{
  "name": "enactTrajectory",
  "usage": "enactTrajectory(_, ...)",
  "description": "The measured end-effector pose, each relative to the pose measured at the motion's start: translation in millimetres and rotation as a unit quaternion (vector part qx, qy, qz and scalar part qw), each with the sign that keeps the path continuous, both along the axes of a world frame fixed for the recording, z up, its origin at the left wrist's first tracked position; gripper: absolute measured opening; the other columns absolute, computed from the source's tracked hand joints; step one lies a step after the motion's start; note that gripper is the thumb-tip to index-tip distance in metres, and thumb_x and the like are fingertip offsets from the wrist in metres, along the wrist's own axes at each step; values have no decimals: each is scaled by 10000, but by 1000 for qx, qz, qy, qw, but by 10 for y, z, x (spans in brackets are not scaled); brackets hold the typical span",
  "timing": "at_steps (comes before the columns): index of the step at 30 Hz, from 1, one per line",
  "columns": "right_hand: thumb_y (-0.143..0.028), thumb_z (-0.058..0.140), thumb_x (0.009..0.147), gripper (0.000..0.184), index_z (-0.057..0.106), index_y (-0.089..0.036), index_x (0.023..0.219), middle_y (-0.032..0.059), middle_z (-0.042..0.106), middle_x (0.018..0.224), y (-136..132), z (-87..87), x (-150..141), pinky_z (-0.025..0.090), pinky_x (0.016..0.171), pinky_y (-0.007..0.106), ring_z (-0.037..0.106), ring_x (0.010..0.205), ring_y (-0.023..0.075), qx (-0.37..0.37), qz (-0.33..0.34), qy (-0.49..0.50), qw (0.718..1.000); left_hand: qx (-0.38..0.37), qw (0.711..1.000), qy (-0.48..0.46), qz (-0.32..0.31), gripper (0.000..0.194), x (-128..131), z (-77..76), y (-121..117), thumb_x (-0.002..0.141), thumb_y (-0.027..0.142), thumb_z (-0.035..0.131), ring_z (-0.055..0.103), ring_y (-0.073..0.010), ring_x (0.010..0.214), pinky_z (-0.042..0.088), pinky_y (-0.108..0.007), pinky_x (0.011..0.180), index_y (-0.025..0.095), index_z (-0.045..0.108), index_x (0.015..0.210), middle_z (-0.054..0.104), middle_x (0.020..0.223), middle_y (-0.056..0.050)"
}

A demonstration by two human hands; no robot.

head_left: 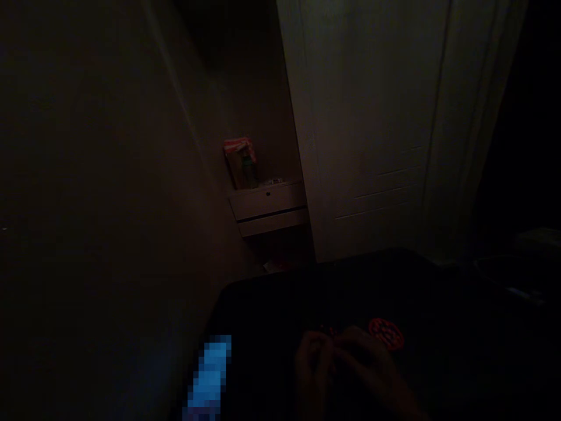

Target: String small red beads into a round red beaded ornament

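The view is very dark. Low in the picture, my left hand (312, 365) and my right hand (372, 368) meet, fingertips close together. The fingers of both are bent in a pinch. Small red specks (331, 332) show just beyond the fingertips; what they belong to is too dark to name. Just beyond my right hand lies a round red-patterned piece (386, 334) on the dark surface (272, 327). Whether it joins the red specks cannot be made out.
A bright blue, blurred-out screen (208, 377) lies left of my hands. Beyond the dark surface stand a pale panelled door (363, 128) and a small drawer unit (272, 207) with a red-topped packet (240, 164) on it. A wall (109, 175) runs along the left.
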State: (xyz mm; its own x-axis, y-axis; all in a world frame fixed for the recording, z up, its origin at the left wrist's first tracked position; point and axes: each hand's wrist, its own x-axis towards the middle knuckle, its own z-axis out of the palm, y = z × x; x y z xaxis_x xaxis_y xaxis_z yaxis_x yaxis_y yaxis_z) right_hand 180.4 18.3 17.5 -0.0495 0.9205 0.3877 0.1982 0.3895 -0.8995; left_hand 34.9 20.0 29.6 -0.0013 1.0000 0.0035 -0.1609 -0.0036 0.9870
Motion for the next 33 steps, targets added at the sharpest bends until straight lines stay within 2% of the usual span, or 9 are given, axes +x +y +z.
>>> enactTrajectory(5, -500, 658, 898, 276, 767, -249, 866, 54, 753, 855, 5, 25, -5, 563, 735, 324, 714, 812, 234, 7, -2, -8, 1000, 4, 1000, -1, -4, 556, -4, 0, -14, 662, 713, 755, 428, -83, 469, 319, -192, 437, 179, 656, 784, 513, 531, 46)
enactTrajectory(13, -449, 671, 905, 233, 782, -255, 838, 42, 747, 829, 16, 6, -12, 549, 724, 315, 710, 786, 224, 6, 2, 1, 1000, 6, 1000, 9, -10, 582, -15, -40, -5, 676, 735, 728, 414, -79, 466, 320, -195, 446, 178, 635, 818, 495, 540, 59)
enactTrajectory(20, -466, 664, 917, 241, 795, -266, 885, 53, 754, 873, 20, -17, 11, 553, 748, 324, 709, 826, 237, 19, 16, 2, 1000, 17, 1000, 5, -18, 533, -37, -57, -15, 716, 687, 733, 428, -84, 487, 323, -194, 455, 181, 633, 851, 507, 561, 53)
enactTrajectory(24, -462, 594, 961, 269, 756, -262, 881, 48, 736, 882, 6, -19, -1, 557, 760, 313, 701, 839, 226, 17, 26, -14, 999, 20, 1000, 9, -14, 509, -38, -66, -16, 735, 667, 729, 419, -81, 482, 336, -196, 462, 176, 655, 842, 507, 558, 52)
enactTrajectory(28, -489, 502, 993, 317, 704, -264, 895, 53, 721, 892, -42, 6, -21, 568, 759, 300, 686, 830, 219, 27, 30, -37, 999, 11, 1000, 10, -13, 529, -26, -34, -28, 705, 680, 745, 416, -82, 475, 343, -199, 465, 172, 657, 822, 505, 544, 55)
enactTrajectory(33, -505, 523, 961, 275, 688, -289, 924, 41, 721, 873, -99, 40, -19, 576, 734, 284, 676, 794, 220, 24, 9, -38, 999, 13, 1000, 11, -18, 527, -10, 23, -51, 700, 676, 752, 452, -87, 495, 348, -197, 474, 173, 658, 824, 530, 557, 47)
